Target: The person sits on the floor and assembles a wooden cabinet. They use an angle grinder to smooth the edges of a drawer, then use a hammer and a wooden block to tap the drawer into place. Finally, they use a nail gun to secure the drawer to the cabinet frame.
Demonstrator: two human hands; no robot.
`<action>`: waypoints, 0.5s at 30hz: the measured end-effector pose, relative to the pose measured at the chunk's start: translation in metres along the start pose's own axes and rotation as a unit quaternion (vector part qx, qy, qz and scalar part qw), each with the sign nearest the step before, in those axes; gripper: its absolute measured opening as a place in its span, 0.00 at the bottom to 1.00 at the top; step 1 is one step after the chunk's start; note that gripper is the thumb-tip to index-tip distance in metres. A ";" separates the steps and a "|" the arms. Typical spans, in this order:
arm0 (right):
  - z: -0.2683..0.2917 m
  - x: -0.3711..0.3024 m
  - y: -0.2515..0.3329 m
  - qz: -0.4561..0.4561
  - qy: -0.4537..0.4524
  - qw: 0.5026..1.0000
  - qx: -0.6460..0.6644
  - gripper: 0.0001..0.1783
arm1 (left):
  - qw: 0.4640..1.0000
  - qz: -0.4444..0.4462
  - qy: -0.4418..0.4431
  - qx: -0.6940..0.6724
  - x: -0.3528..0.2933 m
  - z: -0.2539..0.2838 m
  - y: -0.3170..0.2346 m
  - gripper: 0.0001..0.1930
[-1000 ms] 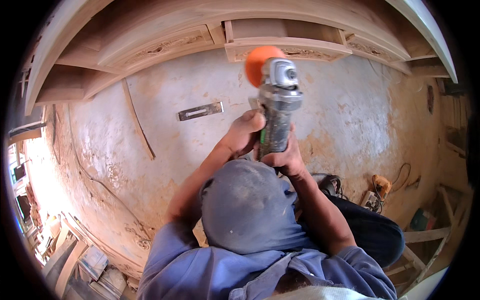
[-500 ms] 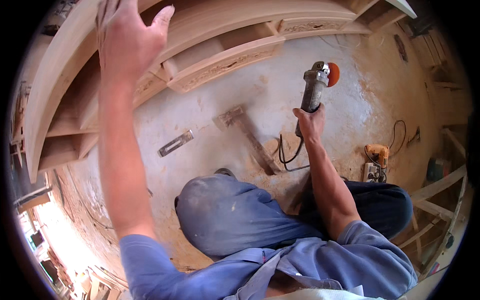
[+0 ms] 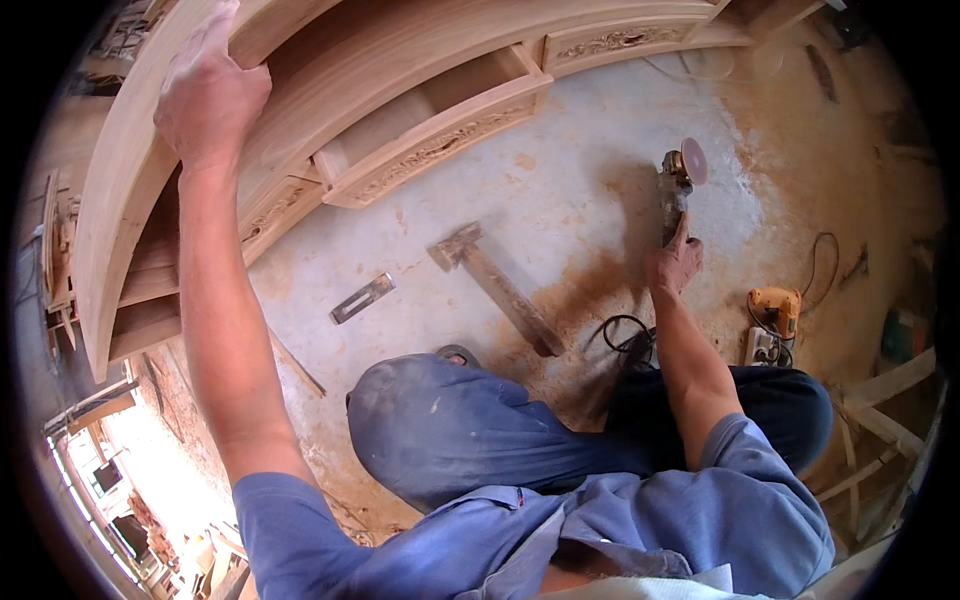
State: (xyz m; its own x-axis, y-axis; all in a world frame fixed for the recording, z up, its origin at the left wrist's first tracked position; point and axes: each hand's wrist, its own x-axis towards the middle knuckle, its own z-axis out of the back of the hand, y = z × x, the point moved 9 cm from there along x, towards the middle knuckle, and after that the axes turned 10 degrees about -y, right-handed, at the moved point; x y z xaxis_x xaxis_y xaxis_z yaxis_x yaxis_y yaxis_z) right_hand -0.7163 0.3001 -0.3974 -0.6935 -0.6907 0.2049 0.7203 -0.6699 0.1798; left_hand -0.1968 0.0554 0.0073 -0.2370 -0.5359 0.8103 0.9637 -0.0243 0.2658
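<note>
In my right hand [image 3: 676, 264] is a grey angle grinder [image 3: 676, 190] with a round pinkish disc [image 3: 694, 161]. It is low over the floor, and I cannot tell whether it touches. My forefinger stretches along its body, and the hand hides its rear end. At the upper left my left hand [image 3: 213, 105] grips the edge of a pale wooden cabinet [image 3: 130, 200], its fingers on the board and its thumb bent inward. An open drawer [image 3: 435, 145] with a carved front juts out of the cabinet.
On the floor lie a hammer [image 3: 500, 285] and a flat slotted metal blade [image 3: 362, 298]. A black cord [image 3: 625, 335] coils by my right knee. Beyond that knee are a yellow power tool [image 3: 776, 305], a white socket block [image 3: 762, 346] and a wooden frame [image 3: 885, 420].
My right hand has moved right and lowered the grinder, whose disc has turned to another angle. My left hand has shifted left and now grasps the cabinet's edge.
</note>
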 end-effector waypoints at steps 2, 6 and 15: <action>-0.003 -0.012 0.001 0.036 -0.042 0.998 -0.008 0.51 | 1.000 -0.001 -0.004 0.006 0.000 0.000 -0.001 0.30; -0.009 -0.016 -0.002 0.076 -0.047 0.996 0.016 0.50 | 1.000 0.007 0.010 0.007 0.000 -0.001 0.000 0.31; 0.008 -0.007 0.030 -0.033 0.018 0.989 0.145 0.34 | 0.998 -0.013 0.055 0.008 0.001 -0.009 0.014 0.31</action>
State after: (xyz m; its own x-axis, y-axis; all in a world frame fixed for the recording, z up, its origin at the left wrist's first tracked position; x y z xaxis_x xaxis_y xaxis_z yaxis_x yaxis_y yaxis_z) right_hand -0.6894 0.2873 -0.3860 -0.7360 -0.6604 0.1490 0.6426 -0.6122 0.4607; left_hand -0.1827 0.0467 0.0072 -0.2464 -0.6242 0.7414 0.9551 -0.0265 0.2950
